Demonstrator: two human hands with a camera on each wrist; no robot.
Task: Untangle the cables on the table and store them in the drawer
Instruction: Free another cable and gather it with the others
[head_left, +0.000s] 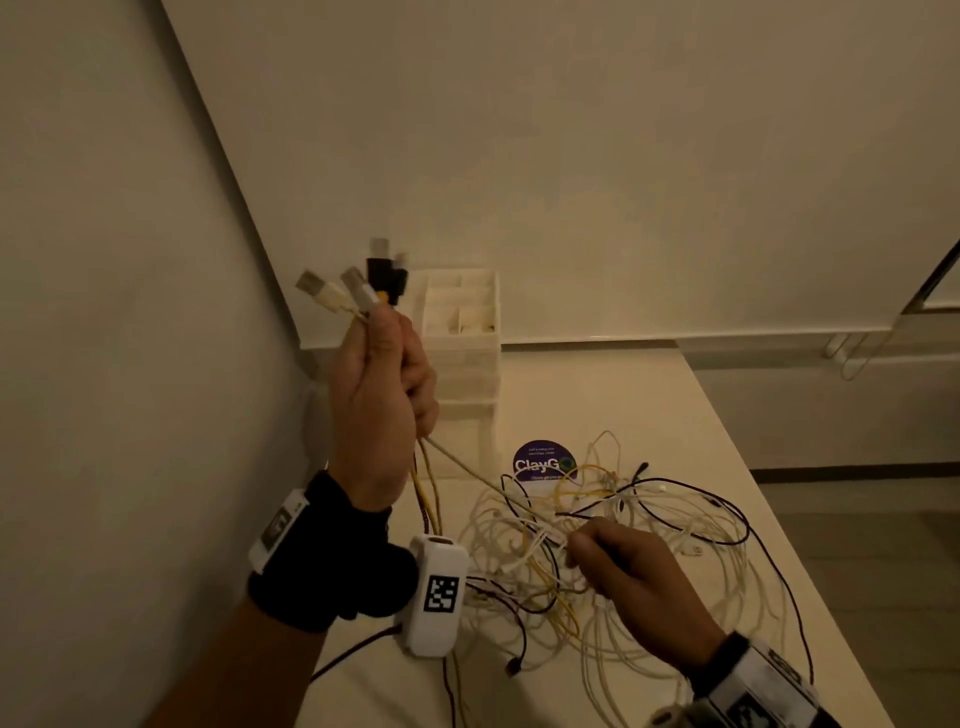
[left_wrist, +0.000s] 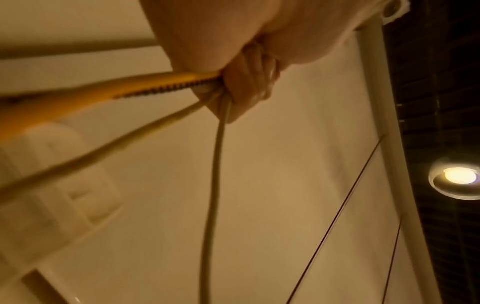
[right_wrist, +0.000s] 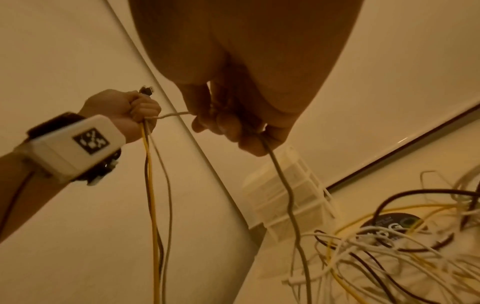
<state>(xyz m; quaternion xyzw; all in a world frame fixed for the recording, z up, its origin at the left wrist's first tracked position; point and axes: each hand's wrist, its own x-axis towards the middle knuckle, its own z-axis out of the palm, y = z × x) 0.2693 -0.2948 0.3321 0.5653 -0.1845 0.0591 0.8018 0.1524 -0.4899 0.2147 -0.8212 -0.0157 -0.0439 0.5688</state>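
Observation:
My left hand (head_left: 382, 379) is raised near the wall and grips a bundle of cable ends, their USB plugs (head_left: 358, 283) sticking up above the fist. White, yellow and dark cables hang from it down to the tangle of cables (head_left: 613, 551) on the table (head_left: 649, 395). One grey-white cable (head_left: 483, 480) runs taut from the left fist to my right hand (head_left: 623, 577), which pinches it low over the tangle. In the right wrist view the grey-white cable (right_wrist: 288, 197) passes through the curled fingers (right_wrist: 228, 123). The white drawer unit (head_left: 462, 332) stands against the wall behind the left hand.
A round dark sticker (head_left: 543, 462) lies on the table between the drawer unit and the tangle. The wall (head_left: 130, 312) is close on the left. The table's right edge (head_left: 779, 499) drops to the floor. The drawer unit's top tray has small compartments.

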